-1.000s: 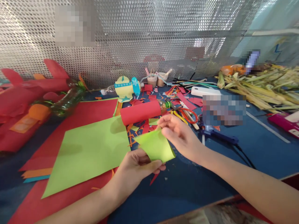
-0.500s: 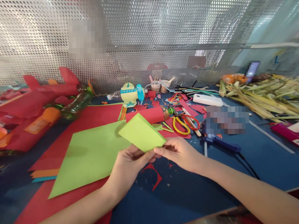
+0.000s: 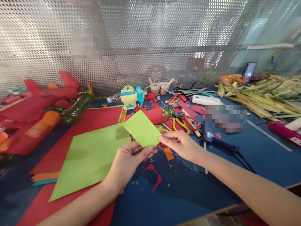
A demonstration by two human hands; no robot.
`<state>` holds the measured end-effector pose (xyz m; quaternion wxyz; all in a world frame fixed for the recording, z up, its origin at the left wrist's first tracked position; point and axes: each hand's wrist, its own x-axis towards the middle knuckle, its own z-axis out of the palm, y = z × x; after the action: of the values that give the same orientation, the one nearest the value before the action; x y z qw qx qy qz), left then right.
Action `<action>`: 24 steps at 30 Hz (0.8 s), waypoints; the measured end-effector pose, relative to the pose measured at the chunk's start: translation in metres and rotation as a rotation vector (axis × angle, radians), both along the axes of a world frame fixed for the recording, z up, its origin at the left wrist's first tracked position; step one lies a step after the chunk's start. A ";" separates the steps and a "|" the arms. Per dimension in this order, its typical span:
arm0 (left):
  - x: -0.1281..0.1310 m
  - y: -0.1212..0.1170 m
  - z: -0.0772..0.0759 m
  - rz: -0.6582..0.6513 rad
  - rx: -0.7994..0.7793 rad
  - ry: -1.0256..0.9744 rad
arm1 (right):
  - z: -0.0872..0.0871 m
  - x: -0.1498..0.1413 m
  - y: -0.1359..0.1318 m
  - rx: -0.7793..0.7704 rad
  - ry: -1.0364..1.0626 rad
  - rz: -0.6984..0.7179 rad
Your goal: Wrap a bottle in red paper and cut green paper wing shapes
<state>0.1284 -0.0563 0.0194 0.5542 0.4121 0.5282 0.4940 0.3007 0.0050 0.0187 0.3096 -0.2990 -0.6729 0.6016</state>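
Paper is held between both hands: a small green piece [image 3: 142,129] is pinched at its near edge, raised above the tabletop [image 3: 188,188]. The left hand [image 3: 128,160] is closed on the lower left part of that edge, thumb on top, and the right hand [image 3: 180,145] is closed on the lower right corner with thumb and fingertips. The piece is tilted, its far corner pointing away from the hands.

Under and to the left of the left hand, a large green sheet [image 3: 87,157] is laid flat over red sheets [image 3: 94,116]. Just beyond the held piece, a bottle wrapped in red paper [image 3: 155,115] is lying on its side. Beyond the right hand, scissors with red and yellow handles [image 3: 185,124] are seen among paper scraps, and a blue glue gun [image 3: 218,142] is lying to the right of that hand. Near the hands, red scraps [image 3: 154,177] are scattered on the blue surface. Far to the right, dried leaves [image 3: 261,94] are piled.
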 end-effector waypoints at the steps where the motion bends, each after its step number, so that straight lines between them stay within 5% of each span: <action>1: 0.000 0.001 0.000 -0.005 0.004 0.002 | -0.002 -0.001 0.001 -0.028 0.011 0.015; 5: -0.003 0.004 -0.004 -0.024 0.007 0.019 | -0.010 -0.001 0.008 -0.075 0.054 0.046; 14: -0.006 0.002 -0.006 -0.174 0.010 0.019 | -0.012 0.007 0.016 0.188 -0.058 -0.123; 24: -0.016 0.011 -0.006 -0.038 0.077 -0.060 | -0.012 0.008 0.022 0.207 -0.092 -0.080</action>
<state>0.1120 -0.0457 0.0134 0.5629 0.4280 0.4839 0.5156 0.3092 0.0266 0.0063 0.3314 -0.3193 -0.7324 0.5018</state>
